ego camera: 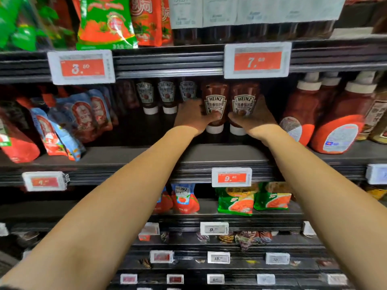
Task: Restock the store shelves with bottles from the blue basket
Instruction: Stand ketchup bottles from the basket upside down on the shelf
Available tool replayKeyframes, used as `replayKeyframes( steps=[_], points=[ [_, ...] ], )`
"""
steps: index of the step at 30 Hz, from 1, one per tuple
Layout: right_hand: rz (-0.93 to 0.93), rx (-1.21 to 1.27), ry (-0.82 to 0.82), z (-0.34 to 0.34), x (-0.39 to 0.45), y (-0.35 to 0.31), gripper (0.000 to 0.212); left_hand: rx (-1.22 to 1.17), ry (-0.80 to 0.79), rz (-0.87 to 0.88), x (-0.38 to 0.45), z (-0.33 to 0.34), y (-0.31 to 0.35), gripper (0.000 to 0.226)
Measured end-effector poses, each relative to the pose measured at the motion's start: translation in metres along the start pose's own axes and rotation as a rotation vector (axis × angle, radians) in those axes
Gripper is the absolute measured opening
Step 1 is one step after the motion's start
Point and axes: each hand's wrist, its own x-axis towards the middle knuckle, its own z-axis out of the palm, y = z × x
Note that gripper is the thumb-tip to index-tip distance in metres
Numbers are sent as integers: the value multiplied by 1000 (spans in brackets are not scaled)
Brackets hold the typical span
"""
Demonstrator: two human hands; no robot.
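Observation:
Two upside-down Heinz ketchup bottles with white caps are side by side over the middle shelf. My left hand grips the left bottle, with the thumb across its label. My right hand grips the right bottle from its right side. Both bottles are upright, close together, in front of a row of several more Heinz bottles further back on the same shelf. The blue basket is out of view.
Large red ketchup bottles stand right of my hands; blue and red sauce pouches lie to the left. Price tags hang on the shelf edges. The shelf above sits low over the bottles. Lower shelves hold pouches and packets.

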Motion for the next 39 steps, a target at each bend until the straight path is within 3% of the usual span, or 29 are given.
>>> replayKeyframes(
  steps=[7, 14, 24, 30, 35, 39],
  points=[
    [2, 21, 4, 6, 30, 5, 70, -31, 126, 26, 23, 22, 0, 40],
    [36, 37, 80, 25, 54, 2, 64, 3, 139, 10, 50, 27, -10, 50],
    [44, 85, 201, 45, 66, 5, 62, -96, 224, 22, 55, 35, -29, 45],
    [19, 29, 333, 41, 65, 16, 81, -133, 128, 52, 58, 49, -21, 45],
    [6, -4, 342, 39, 64, 21, 76, -193, 72, 3, 58, 46, -20, 52],
    [17, -47, 365, 39, 65, 24, 75, -179, -42, -32, 52, 16, -35, 42]
  ],
)
